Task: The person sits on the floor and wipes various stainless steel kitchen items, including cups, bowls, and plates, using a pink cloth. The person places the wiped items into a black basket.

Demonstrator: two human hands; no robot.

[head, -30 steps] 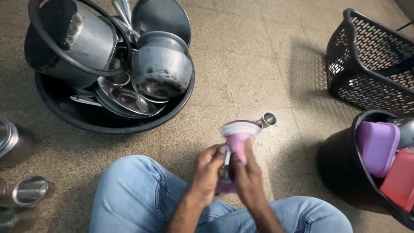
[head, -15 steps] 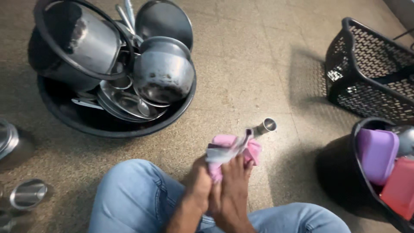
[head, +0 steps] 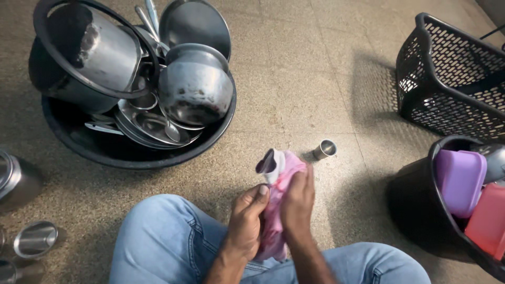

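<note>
Wiping item: pink cloth (head: 276, 210) gripped by left hand (head: 247, 221) and right hand (head: 297, 202), fingers clenched; steel tumbler (head: 324, 150) lying near; cloth best kept bunched tight

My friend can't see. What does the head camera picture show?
Both hands, left hand and right hand, wrap a pink cloth around something hidden, above denim knees. A small steel cup lies on the floor, and a black tub holds steel pots.

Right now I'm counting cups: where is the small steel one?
In the head view the small steel cup lies on the floor, right of the black basin of pots, just beyond the pink cloth in both hands.
</note>
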